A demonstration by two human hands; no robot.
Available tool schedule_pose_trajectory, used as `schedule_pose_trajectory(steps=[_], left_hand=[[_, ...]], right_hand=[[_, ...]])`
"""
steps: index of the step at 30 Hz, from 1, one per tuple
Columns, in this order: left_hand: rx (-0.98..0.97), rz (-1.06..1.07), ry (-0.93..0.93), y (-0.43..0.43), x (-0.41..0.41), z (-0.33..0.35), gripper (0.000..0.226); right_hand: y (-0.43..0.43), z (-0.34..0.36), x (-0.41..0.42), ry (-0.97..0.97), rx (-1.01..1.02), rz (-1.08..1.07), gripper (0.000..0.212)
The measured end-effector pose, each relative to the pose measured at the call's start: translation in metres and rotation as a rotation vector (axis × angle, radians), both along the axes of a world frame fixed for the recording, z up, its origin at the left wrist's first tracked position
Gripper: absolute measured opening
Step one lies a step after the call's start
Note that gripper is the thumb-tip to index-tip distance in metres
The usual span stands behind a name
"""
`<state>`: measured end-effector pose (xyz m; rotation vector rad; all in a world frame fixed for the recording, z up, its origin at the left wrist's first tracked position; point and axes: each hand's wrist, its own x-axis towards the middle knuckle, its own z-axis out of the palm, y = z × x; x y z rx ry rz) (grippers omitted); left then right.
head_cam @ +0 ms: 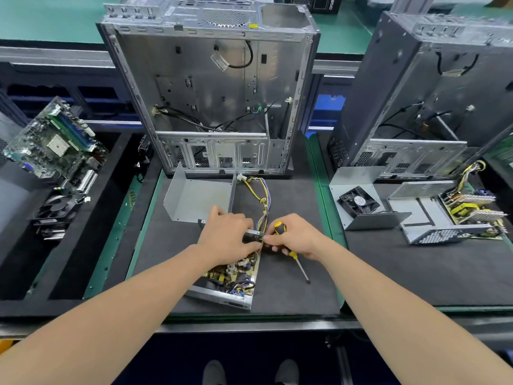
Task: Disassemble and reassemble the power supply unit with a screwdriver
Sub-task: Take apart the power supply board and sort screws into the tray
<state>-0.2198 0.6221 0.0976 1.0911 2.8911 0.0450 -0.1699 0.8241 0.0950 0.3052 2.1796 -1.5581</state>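
Beyond the bench (291, 290), "850" is read on a black box (323, 4) at top; the power supply (230, 276) is gripped by the left hand (227, 237), the screwdriver (280, 228) clutched in the right hand (297, 234) just beside.

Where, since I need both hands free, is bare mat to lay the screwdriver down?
Bare mat right of the power supply unit, out to the green edge; another patch left of it, below the metal cover. Crowded ahead: cover, cable bundle, case.
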Motion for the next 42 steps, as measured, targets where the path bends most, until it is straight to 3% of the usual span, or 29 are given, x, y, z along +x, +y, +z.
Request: schedule_pose_trajectory(steps=[5,13,19,24,29,31,39,42], left_hand=[[-0.034,-0.009,0.006,0.002,0.002,0.005,0.050],[-0.059,-0.035,0.016,0.001,0.003,0.006,0.053],[-0.061,0.014,0.092,0.003,0.007,0.002,0.070],[-0.034,0.028,0.087,0.004,0.008,0.000,0.050],[-0.036,0.006,0.065,0.003,0.007,-0.001,0.044],[-0.035,0.005,0.065,0.003,0.006,-0.002,0.048],[-0.018,-0.054,0.088,0.000,0.004,-0.002,0.058],[-0.031,-0.063,0.087,-0.002,0.003,-0.002,0.071]], right_hand=[[-0.002,-0.001,0.001,0.005,-0.029,-0.082,0.015],[0.006,0.002,0.003,0.003,-0.071,0.018,0.014],[0.003,-0.005,0.004,-0.025,-0.188,-0.027,0.013],[-0.001,-0.010,0.001,-0.093,-0.308,-0.153,0.011],[0.005,0.004,-0.009,-0.123,-0.313,-0.079,0.005],[0.007,0.006,-0.010,-0.165,-0.346,-0.071,0.020],[-0.019,0.009,-0.022,0.055,0.101,-0.072,0.034],[-0.024,0.004,-0.023,0.054,0.098,-0.160,0.033]])
